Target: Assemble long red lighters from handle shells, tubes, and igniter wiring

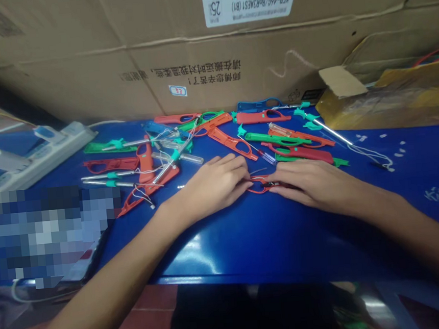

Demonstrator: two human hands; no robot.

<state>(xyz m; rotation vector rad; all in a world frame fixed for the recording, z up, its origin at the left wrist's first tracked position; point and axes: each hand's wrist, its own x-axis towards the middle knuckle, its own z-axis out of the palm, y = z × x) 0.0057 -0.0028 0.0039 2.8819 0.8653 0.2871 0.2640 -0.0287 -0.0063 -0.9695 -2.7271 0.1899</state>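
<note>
A red plastic lighter casing (259, 187) with an oval opening lies low over the blue table between my hands. My left hand (221, 182) is closed on its left end, thumb and fingertips together. My right hand (309, 182) grips the right end, where a small dark part shows by the fingertips; most of that end is hidden. Just beyond the fingers lies a screwdriver (267, 156) with a clear purple handle. Orange casing halves (233, 142) and green ones (279, 139) are spread behind my hands. Metal lighter tubes (171, 161) with teal ends and white wires lie to the left.
A large cardboard box (139, 84) walls off the back of the table (196, 248). An opened carton (390, 98) stands at the back right, near white scraps (399, 153). On the left are a white power strip (42, 162) and a blurred-out device (49, 235).
</note>
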